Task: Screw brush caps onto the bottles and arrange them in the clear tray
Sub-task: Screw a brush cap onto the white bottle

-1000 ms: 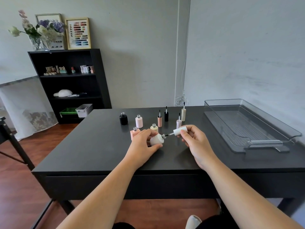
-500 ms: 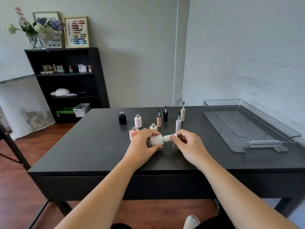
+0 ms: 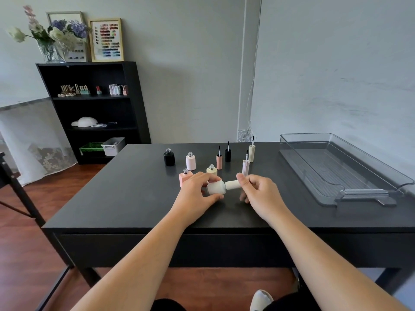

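Observation:
My left hand [image 3: 197, 193] grips a white bottle [image 3: 216, 187] lying sideways just above the black table [image 3: 134, 198]. My right hand [image 3: 258, 194] pinches the white brush cap [image 3: 232, 184], which sits on the bottle's neck. Behind stand open bottles: black [image 3: 169, 157], pale pink [image 3: 190, 161], cream [image 3: 211, 169] and salmon [image 3: 185, 176]. Loose brush caps stand brush-up: salmon [image 3: 219, 160], black [image 3: 228, 154], pale pink [image 3: 245, 167] and cream [image 3: 251, 153]. The clear tray [image 3: 350, 191] at the right holds nothing.
A black shelf unit [image 3: 94, 108] with small bottles, a cap and bins stands against the back wall at left. A vase of flowers [image 3: 49, 41] and two framed charts sit on top. A black stand leg [image 3: 20, 187] is at the far left.
The cap's brush went from outside the white bottle's mouth into the bottle. The cap now sits on the neck, and both hands have closed together.

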`<state>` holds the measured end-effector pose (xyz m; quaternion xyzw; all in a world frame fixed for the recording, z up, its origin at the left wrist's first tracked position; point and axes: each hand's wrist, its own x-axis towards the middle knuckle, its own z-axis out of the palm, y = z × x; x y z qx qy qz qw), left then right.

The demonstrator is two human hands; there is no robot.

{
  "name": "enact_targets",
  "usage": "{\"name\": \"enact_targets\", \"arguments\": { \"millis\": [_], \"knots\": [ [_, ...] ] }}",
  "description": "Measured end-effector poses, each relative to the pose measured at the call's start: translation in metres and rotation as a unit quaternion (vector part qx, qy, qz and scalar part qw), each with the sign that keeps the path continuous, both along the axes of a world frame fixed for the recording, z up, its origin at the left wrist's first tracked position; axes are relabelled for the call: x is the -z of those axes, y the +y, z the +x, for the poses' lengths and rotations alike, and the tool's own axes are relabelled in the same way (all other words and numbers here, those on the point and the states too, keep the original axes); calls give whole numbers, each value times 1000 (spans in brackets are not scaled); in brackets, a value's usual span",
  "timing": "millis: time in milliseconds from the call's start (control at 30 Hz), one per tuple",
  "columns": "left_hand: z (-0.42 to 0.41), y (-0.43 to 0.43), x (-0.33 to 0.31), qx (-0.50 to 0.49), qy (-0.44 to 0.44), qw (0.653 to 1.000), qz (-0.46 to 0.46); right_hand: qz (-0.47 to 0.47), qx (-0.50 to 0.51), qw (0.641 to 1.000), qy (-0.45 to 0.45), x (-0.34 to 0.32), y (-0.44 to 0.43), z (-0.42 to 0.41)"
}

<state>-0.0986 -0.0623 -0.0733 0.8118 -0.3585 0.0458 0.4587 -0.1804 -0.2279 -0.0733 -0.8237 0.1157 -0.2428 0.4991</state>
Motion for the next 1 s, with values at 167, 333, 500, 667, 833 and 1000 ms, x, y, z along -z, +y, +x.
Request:
{"name": "enact_targets", "arguments": {
  "millis": [167, 333, 500, 667, 833, 1000],
  "knots": [
    [0, 0, 1, 0, 12, 1000, -6, -25, -55, 998, -19, 2, -4, -2],
    [0, 0, 0, -1, 13, 1000, -1, -22, 17, 1000, -2, 3, 0, 2],
    [0, -1, 0, -2, 18, 1000, -7, -35, -41, 998, -12, 3, -4, -1],
    [0, 0, 2, -1, 19, 1000, -10, -17, 0, 1000, -1, 3, 0, 1],
    [2, -1, 2, -3, 16, 1000, -5, -27, -41, 999, -10, 2, -4, -2],
    [2, -1, 2, -3, 16, 1000, -4, -19, -8, 1000, 4, 1, 0, 0]
  ]
}}
